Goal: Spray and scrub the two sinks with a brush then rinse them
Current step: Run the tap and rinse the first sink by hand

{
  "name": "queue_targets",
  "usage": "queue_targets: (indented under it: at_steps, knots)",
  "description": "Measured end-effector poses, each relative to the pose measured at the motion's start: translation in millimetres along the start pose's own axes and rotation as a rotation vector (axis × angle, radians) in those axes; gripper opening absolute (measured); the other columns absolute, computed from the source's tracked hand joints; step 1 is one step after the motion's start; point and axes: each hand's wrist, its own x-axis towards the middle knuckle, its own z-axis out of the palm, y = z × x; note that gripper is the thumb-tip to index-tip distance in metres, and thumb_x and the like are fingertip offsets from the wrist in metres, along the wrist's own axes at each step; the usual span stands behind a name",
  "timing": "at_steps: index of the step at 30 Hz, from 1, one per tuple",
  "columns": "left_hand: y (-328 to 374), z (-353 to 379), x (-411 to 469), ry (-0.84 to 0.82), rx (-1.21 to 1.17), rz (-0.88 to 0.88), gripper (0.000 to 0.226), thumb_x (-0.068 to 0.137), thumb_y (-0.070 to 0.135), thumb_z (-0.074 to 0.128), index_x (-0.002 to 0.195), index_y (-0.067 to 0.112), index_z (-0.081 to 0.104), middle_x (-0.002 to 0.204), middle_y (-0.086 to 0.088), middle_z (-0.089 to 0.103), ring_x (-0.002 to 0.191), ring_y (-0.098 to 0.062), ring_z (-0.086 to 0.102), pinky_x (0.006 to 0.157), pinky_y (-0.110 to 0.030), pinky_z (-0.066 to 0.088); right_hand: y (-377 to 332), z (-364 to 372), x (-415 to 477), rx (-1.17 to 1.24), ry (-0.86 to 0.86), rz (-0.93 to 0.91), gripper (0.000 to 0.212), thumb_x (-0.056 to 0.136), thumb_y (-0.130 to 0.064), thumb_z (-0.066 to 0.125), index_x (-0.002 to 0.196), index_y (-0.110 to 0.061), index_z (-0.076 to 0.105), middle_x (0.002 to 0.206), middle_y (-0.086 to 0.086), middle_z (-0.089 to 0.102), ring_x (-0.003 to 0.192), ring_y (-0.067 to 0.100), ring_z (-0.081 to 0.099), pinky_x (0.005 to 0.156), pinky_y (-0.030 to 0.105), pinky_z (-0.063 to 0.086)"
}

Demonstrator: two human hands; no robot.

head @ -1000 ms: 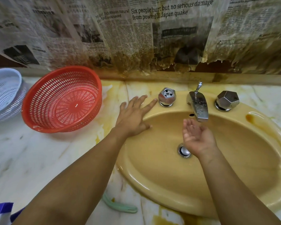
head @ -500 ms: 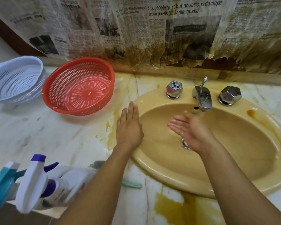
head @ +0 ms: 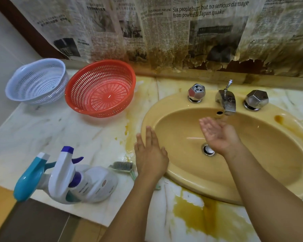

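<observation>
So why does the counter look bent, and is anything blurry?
Head view: the wide lens bows the counter and stretches the spray bottles at the corner; focus is sharp mid-frame; small glints on the tap; soft light, faint shadow under the red basket.

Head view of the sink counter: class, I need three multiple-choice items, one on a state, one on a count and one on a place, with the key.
1. The right hand is: A gripping the brush; B open, palm up, just below the spout; C flat on the counter.
2. Spray bottles on the counter: A one; B two; C three.
3. The brush lies: A in the right hand; B under the spout; C on the counter by the left hand.

Key: 1 B, the fingers are spread and hold nothing; 2 B, there is one teal head and one white-and-purple head; 3 C, the bristles show on the marble beside that hand.
</observation>
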Motion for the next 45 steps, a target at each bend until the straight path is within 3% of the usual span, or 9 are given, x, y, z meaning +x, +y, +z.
queue_targets:
  at_steps: [5, 9, 13, 18, 24, 30, 36, 41, 45]
  knots:
    - [-13, -8, 60, 0.024, -0.048, 0.03, 0.098, 0.092, 0.03, 0.053, 0.163, 0.016, -0.012, 0.171, 0.0, -0.017, 0.157, -0.028, -0.014, 0.127, -0.049, -0.004, 55, 59, -33, -0.54, -0.285, 0.126, 0.04, 0.109, -0.021, 0.043, 0.12, 0.014, 0.058, 0.113, 0.032, 0.07, 0.102, 0.038, 0.072, 0.086, 0.038, 0.062]
    - [-18, -15, 86, 0.026, -0.09, 0.036, 0.11, 0.087, 0.039, 0.069, 0.164, 0.012, -0.005, 0.173, -0.003, 0.0, 0.158, -0.018, -0.006, 0.126, -0.042, -0.007, 53, 54, -38, -0.74, -0.211, -0.051, 0.037, 0.108, -0.025, 0.047, 0.108, 0.007, 0.063, 0.111, 0.029, 0.07, 0.104, 0.038, 0.071, 0.094, 0.039, 0.058]
    - [-11, -3, 59, 0.159, -0.286, -0.004, 0.097, 0.088, 0.019, 0.064, 0.164, 0.008, 0.005, 0.171, -0.01, 0.009, 0.158, -0.022, 0.004, 0.125, -0.03, -0.003, 7, 4, -14, -0.382, 0.01, -0.053, 0.044, 0.11, -0.031, 0.04, 0.116, 0.006, 0.062, 0.113, 0.025, 0.069, 0.102, 0.036, 0.07, 0.085, 0.039, 0.058]
    - [8, 18, -1, 0.222, -0.364, -0.085, 0.089, 0.092, 0.011, 0.053, 0.164, 0.011, 0.001, 0.171, -0.008, -0.014, 0.158, -0.022, -0.01, 0.122, -0.025, -0.008, -34, -35, 8, 0.082, 0.121, -0.026, 0.038, 0.11, -0.029, 0.038, 0.116, -0.001, 0.063, 0.119, 0.016, 0.068, 0.102, 0.029, 0.07, 0.075, 0.038, 0.059]
    - [0, 9, 17, 0.126, -0.095, -0.03, 0.101, 0.084, 0.027, 0.058, 0.164, 0.018, -0.003, 0.17, 0.002, -0.019, 0.157, -0.028, -0.014, 0.128, -0.042, 0.002, -33, -29, 24, 0.08, 0.14, 0.003, 0.032, 0.108, -0.025, 0.045, 0.101, -0.001, 0.065, 0.101, 0.011, 0.074, 0.088, 0.025, 0.074, 0.057, 0.033, 0.061]
    - [-20, -23, 103, -0.024, 0.11, 0.286, 0.101, 0.09, 0.04, 0.067, 0.164, 0.037, -0.002, 0.167, 0.023, -0.017, 0.157, -0.023, -0.016, 0.125, -0.06, 0.003, -23, -20, 27, -0.006, 0.081, 0.048, 0.039, 0.109, -0.029, 0.042, 0.112, 0.001, 0.067, 0.102, 0.015, 0.075, 0.1, 0.028, 0.071, 0.068, 0.035, 0.064]
    - [-20, 2, 54, 0.128, -0.134, 0.231, 0.084, 0.09, 0.011, 0.054, 0.164, 0.021, 0.017, 0.171, 0.008, 0.011, 0.158, -0.012, -0.001, 0.127, -0.048, 0.014, -19, -21, 29, 0.062, 0.091, 0.057, 0.039, 0.109, -0.027, 0.04, 0.114, 0.002, 0.066, 0.117, 0.015, 0.07, 0.101, 0.03, 0.069, 0.063, 0.036, 0.064]
    - [-11, 19, 3, 0.154, -0.174, 0.086, 0.079, 0.094, 0.035, 0.038, 0.164, 0.011, 0.011, 0.172, -0.001, 0.008, 0.158, -0.013, -0.004, 0.128, -0.043, 0.012, 5, 11, 0, -0.234, -0.05, 0.108, 0.038, 0.107, -0.026, 0.047, 0.115, 0.006, 0.065, 0.106, 0.024, 0.075, 0.088, 0.034, 0.076, 0.065, 0.036, 0.064]
    - [14, 26, -42, 0.107, -0.078, 0.095, 0.076, 0.096, 0.048, 0.018, 0.164, 0.014, 0.016, 0.172, 0.0, 0.009, 0.158, -0.013, -0.011, 0.129, -0.046, 0.007, 42, 44, -45, -0.698, -0.307, 0.156, 0.035, 0.107, -0.02, 0.049, 0.112, 0.012, 0.063, 0.113, 0.032, 0.07, 0.102, 0.04, 0.072, 0.081, 0.037, 0.063]
